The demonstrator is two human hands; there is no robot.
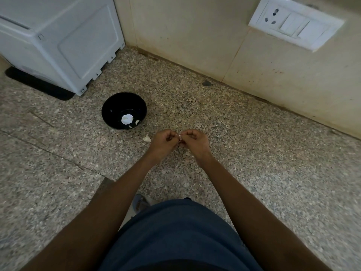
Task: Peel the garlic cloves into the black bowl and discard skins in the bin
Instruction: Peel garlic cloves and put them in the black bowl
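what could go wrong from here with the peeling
1. Both hands, left hand and right hand, pinch the garlic clove above bare counter, to the right of the black bowl; if it slips, it likely lands on the counter.
2. No bin is in view, so skins may scatter on the speckled counter, where pale flakes are hard to spot.
3. A loose garlic piece beside the bowl could get missed.

black bowl (117, 108), speckled grey counter (234, 133)

Both hands (180, 140) pinch garlic clove (180, 136)
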